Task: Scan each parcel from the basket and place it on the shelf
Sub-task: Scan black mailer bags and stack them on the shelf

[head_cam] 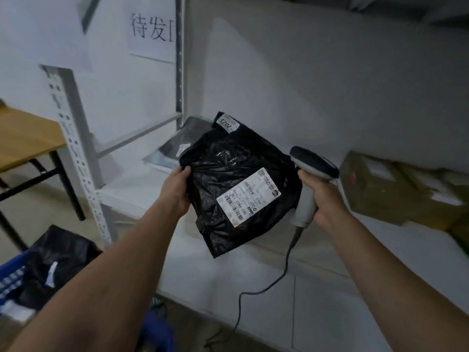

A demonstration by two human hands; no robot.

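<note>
Both bare forearms fill the lower frame, reaching forward over the white shelf board.

Left hand: closed on the left edge of a crinkled black plastic mailer bag, thumb on top, fingers hidden beneath. Bag is held up and tilted over the shelf, its white shipping label face-up toward the camera, barcodes along the lower left end.

Right hand: wrapped firmly around the grip of a grey handheld barcode scanner with a dark head. Its black cable trails down past the shelf front. Scanner head sits just beside the bag's right edge; I cannot tell whether the window is aimed at the label, and no scan beam shows.

Surroundings: other dark flat parcels already lie at the back left of the shelf; a brown cardboard box sits on the shelf at right. Blue plastic basket at lower left holds at least one more black bag.

Judgement: scan step in hand for this parcel, or just finishing; placement not yet done. Next move calls for bringing the scanner window square over the barcode end of the label, confirming the read, then laying the bag flat on bare shelf near the stacked parcels. Glossy wrinkles near the label may spoil a read.
</note>
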